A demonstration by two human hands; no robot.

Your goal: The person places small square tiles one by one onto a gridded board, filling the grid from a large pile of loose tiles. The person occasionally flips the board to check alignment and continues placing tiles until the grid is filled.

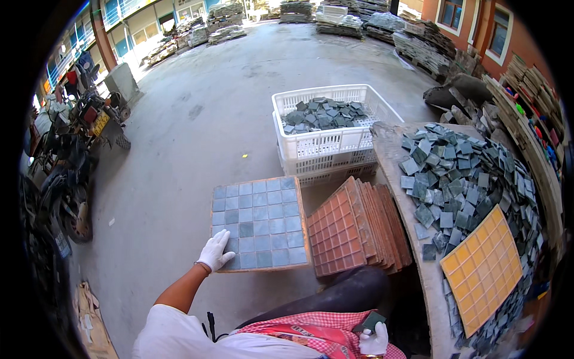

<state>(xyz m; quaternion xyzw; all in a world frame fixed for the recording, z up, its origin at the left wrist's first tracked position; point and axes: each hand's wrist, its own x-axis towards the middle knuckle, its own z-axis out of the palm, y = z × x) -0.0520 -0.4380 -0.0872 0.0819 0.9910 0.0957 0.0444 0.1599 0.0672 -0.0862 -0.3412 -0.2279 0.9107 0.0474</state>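
Note:
My left hand (216,251), in a white glove, rests on the left edge of a square grid tray (308,244) filled with blue-grey stone tiles (260,213). Its fingers are stretched out, lying on the tiles near the edge. One tile in the middle (246,230) is darker than those around it. Down by my lap, my right hand (373,341), also gloved, is closed on a dark green stone tile (371,321). Beside the filled tray, a stack of reddish-brown grid trays (338,230) leans at a slant.
On the right, a workbench (412,221) carries a heap of loose stone tiles (466,179) and a yellow grid tray (483,269). White plastic crates (326,143) hold more tiles ahead. Motorbikes (75,179) stand at the left; stone stacks (418,48) line the back.

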